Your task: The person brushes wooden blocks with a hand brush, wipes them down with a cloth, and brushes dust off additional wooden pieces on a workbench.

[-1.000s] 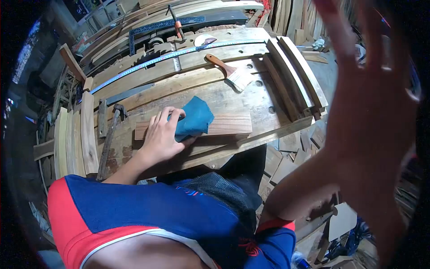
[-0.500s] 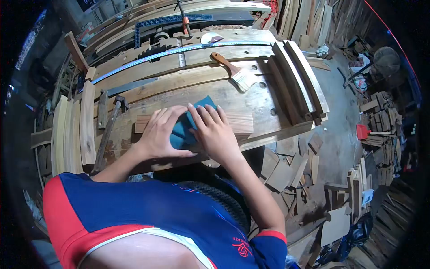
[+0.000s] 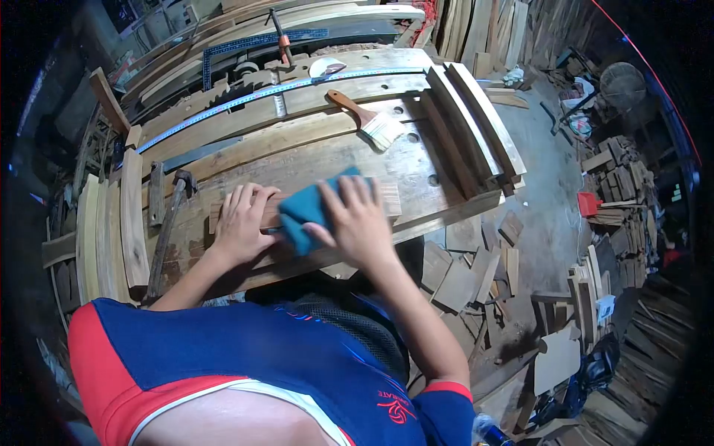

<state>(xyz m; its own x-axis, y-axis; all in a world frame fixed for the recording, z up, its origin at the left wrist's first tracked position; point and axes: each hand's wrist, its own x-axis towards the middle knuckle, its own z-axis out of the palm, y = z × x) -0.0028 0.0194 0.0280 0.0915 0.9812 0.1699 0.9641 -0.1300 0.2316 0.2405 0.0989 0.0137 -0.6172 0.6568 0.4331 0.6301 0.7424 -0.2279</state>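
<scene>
A short wooden block lies near the front edge of the workbench. My left hand is wrapped over the block's left end, its fingers on the top and its thumb toward the front side. On the middle of the block is a teal cloth. My right hand presses this cloth onto the wood, with fingers over it and the thumb at its lower edge. The right fingers are slightly blurred, and the hands and cloth hide much of the block.
Behind the block lie a brush and a long measuring tape. A hammer rests at the left. Curved wooden pieces stand at the bench's right end. Wood scraps cover the floor at the right.
My right hand has come from the raised position at the right onto the cloth. My left hand has let go of the cloth and now grips the block's left end.
</scene>
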